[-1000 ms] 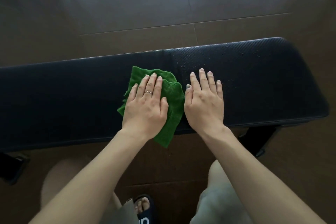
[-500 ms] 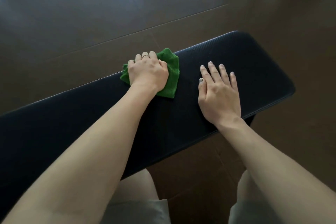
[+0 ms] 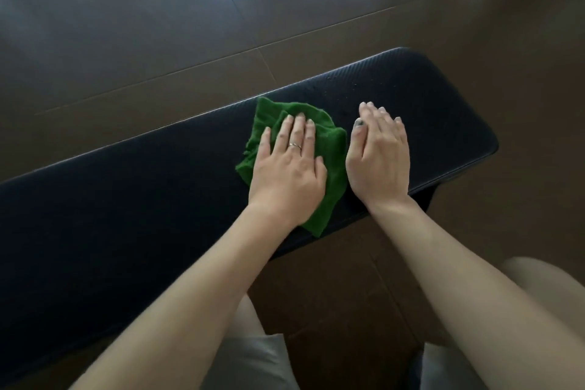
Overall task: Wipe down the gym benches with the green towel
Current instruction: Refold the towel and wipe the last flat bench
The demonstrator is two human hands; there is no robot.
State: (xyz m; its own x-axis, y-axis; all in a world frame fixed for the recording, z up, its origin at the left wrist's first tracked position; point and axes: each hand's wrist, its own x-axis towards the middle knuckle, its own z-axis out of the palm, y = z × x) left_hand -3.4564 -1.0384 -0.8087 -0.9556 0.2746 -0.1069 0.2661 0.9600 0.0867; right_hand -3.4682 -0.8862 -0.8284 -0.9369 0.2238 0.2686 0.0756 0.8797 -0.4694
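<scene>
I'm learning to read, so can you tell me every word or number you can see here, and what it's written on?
There are no words, numbers, labels or signs to read here.
The crumpled green towel: plain, no tag showing.
The long black padded bench: only a woven texture and small droplets, no brand.
The thin silver ring on the left hand: too small to show any marking.

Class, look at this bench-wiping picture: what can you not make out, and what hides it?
Head view only:
- Bench: left end cut off by the frame edge; legs hidden beneath the pad.
- Green towel: middle covered by the left hand.
- Droplets near the right hand: too small to count.
</scene>
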